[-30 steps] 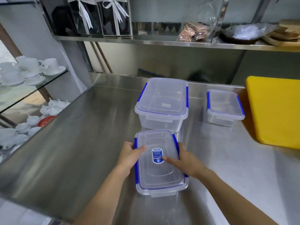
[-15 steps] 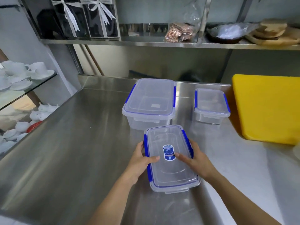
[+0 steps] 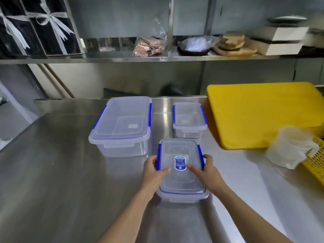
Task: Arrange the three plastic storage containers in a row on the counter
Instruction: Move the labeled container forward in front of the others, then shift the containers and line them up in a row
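Observation:
Three clear plastic containers with blue side clips are on the steel counter (image 3: 52,172). The large container (image 3: 121,123) stands at the back, left of centre. The small container (image 3: 189,118) stands at the back, right of it, with a gap between them. The medium container (image 3: 180,179), with a blue label on its lid, is nearest to me. My left hand (image 3: 153,171) grips its left side, thumb on the lid. My right hand (image 3: 206,171) grips its right side, thumb on the lid. Whether its base touches the counter I cannot tell.
A yellow cutting board (image 3: 263,114) lies at the back right, close to the small container. A stack of clear plastic tubs (image 3: 291,146) leans on a yellow basket (image 3: 315,163) at the right edge. A steel shelf (image 3: 157,58) with boxes and bags runs overhead.
Both hands have carried the medium container to the right, from in front of the large container toward the gap before the small one. The view has swung right, showing the tubs and basket.

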